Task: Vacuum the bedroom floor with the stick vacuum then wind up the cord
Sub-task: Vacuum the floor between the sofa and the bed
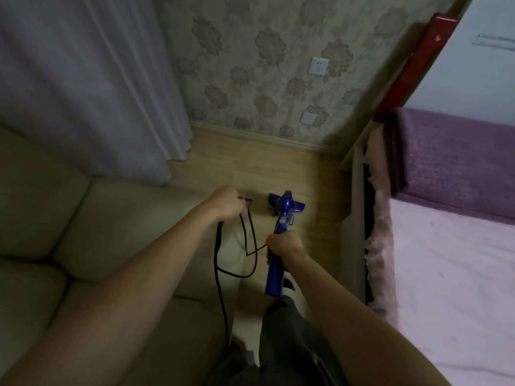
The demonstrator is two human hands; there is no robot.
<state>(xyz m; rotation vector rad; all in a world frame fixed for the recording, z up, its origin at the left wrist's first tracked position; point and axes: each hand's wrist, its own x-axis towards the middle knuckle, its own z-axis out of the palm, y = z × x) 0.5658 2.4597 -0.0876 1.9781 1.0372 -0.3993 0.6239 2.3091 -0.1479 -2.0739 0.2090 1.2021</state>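
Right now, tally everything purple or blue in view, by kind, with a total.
Blue stick vacuum: 1
Purple blanket on the bed: 1
Total: 2

The black cord and both hands, left hand and right hand, are left out.

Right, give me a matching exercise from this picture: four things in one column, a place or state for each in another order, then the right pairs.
Things:
1. stick vacuum
2. cord
3. wall socket
4. purple blanket

Places or states:
A. on the floral wallpaper, nothing plugged in
B. folded at the end of the bed
C. gripped by the right hand, head on the wooden floor
D. held in loops by the left hand

Pairs: 1-C, 2-D, 3-A, 4-B
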